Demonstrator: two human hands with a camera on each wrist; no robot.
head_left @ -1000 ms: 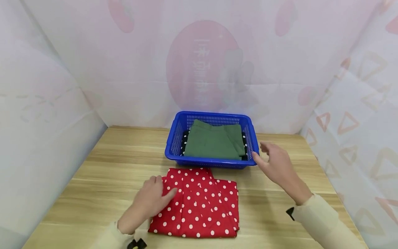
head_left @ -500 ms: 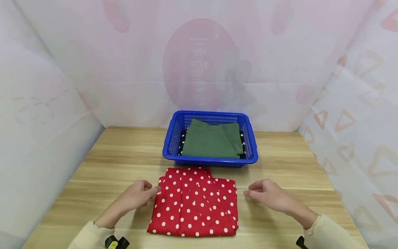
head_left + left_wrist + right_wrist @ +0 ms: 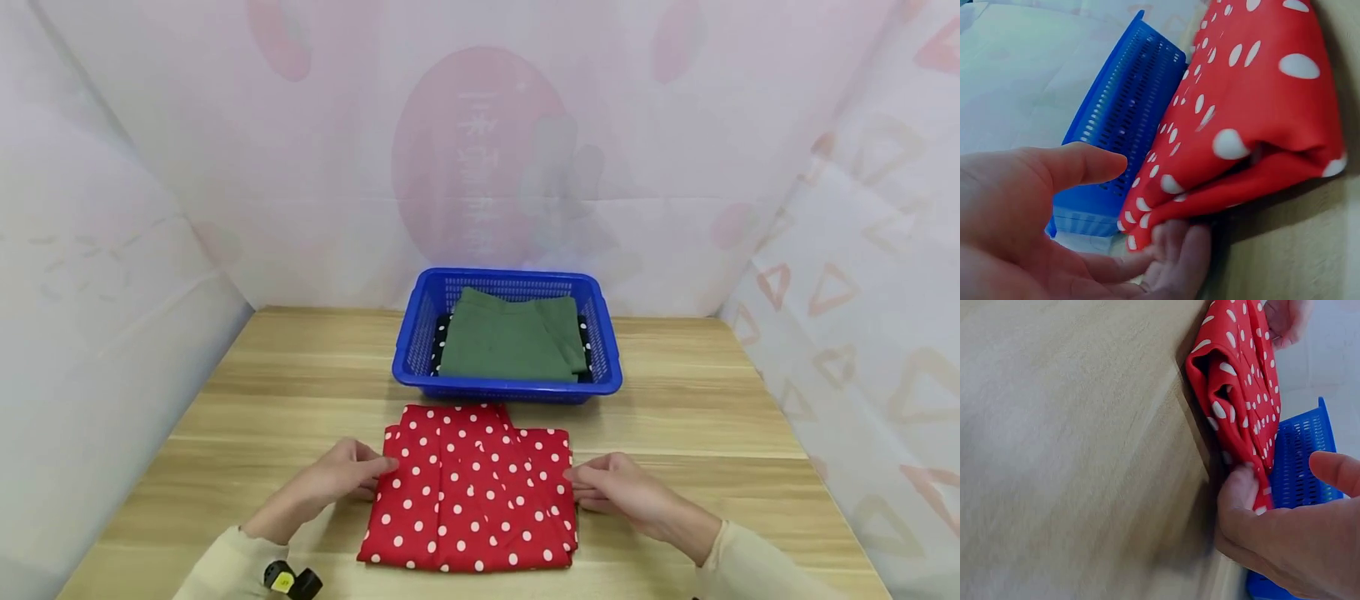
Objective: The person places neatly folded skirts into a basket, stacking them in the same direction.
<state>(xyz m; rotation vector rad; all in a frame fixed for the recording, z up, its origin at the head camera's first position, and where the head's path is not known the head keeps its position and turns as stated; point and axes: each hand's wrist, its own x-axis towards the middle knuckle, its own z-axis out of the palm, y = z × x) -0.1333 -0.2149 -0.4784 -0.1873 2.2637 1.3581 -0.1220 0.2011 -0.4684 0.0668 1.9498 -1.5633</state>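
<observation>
A folded red garment with white polka dots [image 3: 472,492] lies flat on the wooden table in the head view. At its left edge is my left hand [image 3: 341,477]; the left wrist view shows its fingertips [image 3: 1175,250] slipping under the lower fold, thumb raised apart from the cloth. My right hand [image 3: 626,493] is at the opposite edge. In the right wrist view its fingers [image 3: 1238,494] reach beneath the fabric's side, and the thumb [image 3: 1335,470] stands away from it. Layered folds show along both sides of the garment.
Just behind the garment stands a blue plastic basket [image 3: 506,387] with perforated walls. Inside lies a folded green garment [image 3: 510,342] on top of a black one with white dots [image 3: 441,342]. Pale printed sheets [image 3: 315,167] enclose the wooden table [image 3: 300,367] on three sides.
My right hand has come down from beside the basket to the garment's right edge. My left hand has drawn back off the cloth's top to its left edge. The garment lies where it was.
</observation>
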